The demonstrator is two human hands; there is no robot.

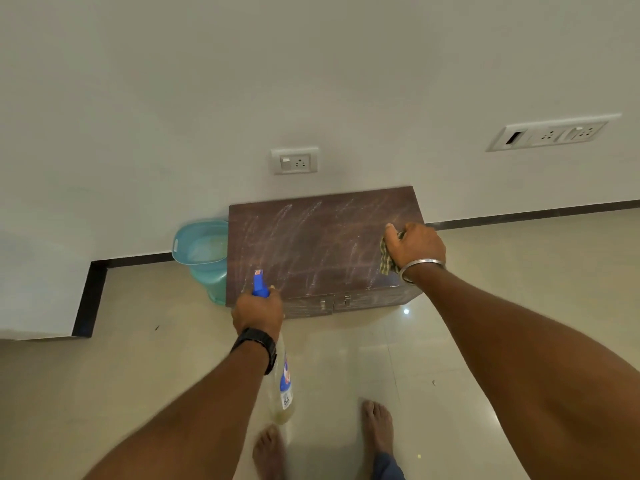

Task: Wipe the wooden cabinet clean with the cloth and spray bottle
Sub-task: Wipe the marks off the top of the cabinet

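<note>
Blue-green plastic makes the bin (202,247) on the far left. It stands on the floor (485,306), close to the wall (207,98) and right beside the left end of the cabinet (322,237).

Next comes my left hand (258,313), with a black watch (258,341) on the wrist. My fingers are curled round the neck of the spray bottle (282,382) and hold it. Its blue top sticks out past my hand and points at the front left corner of the cabinet. The clear body of the bottle hangs back under my wrist, tilted, with a little yellow stuff at the bottom. My bare feet (377,427) show on the floor below.

The cabinet is low, dark brown wood, and its back is against the wall. Its top has lots of pale streaks on it. Two small metal handles (334,302) sit on the front. A white socket (294,161) is on the wall just above it.

On the right part of the top lies the cloth (387,259), green and checked, all bunched up. My right hand (414,245) is on it, and my fingers are curled round it and press it to the wood. A bit of cloth pokes out near my wrist, where I wear a silver bangle (420,266).

Far right, up on the wall, is a long white switch plate (550,133).
</note>
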